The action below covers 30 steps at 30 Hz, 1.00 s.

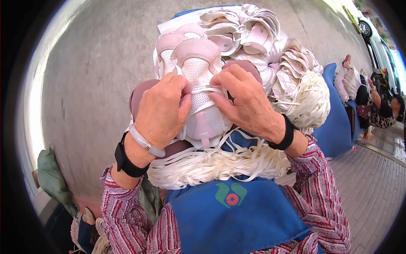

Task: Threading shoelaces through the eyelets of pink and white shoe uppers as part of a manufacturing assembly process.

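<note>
- The white and pink shoe upper (207, 116) lies in front of me, over my knees in mauve trousers (141, 99), between my two hands; its pink tongue (196, 51) points away from me.
- My left grip (163, 103) is narrow, thumb and forefinger drawn together at the upper's left edge, beside the lace (202, 89). Whether a strand is pinched inside I cannot tell.
- My right grip (245, 99) has a small gap between thumb and forefinger at the opposite edge, where the lace runs through; I cannot tell how firmly it is held.
- I judge the upper very light: thin mesh, no sole that I can see, so it should give and fold under a hard push.
- The tongue looks padded and soft, a safe place to steady the piece without creasing the mesh.
- The firmest hold should be the two side edges by the lace, each between thumb and finger.
- The lace looks flat, limp and possibly a little slippery; I'd pinch it near its end, with tips rather than palm.
- Loose laces (211, 167) heap close below on my lap and could snag, so I'd keep my wrists clear of them.
</note>
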Tool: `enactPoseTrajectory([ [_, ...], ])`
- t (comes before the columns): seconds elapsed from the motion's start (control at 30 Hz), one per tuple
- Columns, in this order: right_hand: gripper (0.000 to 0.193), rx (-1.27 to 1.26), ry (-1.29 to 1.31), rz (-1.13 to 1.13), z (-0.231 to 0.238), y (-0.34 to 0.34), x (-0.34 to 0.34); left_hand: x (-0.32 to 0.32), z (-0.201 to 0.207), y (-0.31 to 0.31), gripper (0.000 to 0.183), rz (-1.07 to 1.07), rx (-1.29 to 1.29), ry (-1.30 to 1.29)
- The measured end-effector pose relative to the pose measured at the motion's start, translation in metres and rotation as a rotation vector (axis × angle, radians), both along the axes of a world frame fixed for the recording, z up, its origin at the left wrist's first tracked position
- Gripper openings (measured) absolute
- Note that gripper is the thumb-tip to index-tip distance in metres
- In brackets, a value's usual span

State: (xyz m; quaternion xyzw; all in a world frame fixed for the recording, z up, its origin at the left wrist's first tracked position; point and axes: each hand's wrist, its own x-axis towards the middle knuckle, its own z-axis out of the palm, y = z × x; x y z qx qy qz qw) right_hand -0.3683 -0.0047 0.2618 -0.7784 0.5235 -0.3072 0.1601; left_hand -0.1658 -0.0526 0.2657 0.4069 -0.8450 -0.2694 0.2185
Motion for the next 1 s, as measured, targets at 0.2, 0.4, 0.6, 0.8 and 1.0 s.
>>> enactPoseTrajectory([
  [0.2,0.019,0.053,-0.087,-0.072,0.005,0.001,-0.006,0.006,0.0,-0.013,0.008,-0.091,0.084,0.054],
  [0.4,0.017,-0.115,-0.147,0.0,0.026,-0.005,-0.008,0.045,0.027,-0.016,0.004,0.147,0.514,0.056],
  [0.6,0.024,0.108,0.1,0.239,0.016,-0.02,0.037,0.038,0.01,0.007,0.005,0.204,0.527,0.308],
  [0.8,0.024,0.135,0.154,0.368,0.012,-0.021,0.027,0.046,-0.001,0.014,0.023,0.258,0.772,0.681],
  [1.0,0.018,0.009,0.282,0.435,0.015,-0.026,0.03,0.043,-0.016,0.019,0.028,0.365,0.953,0.904],
])
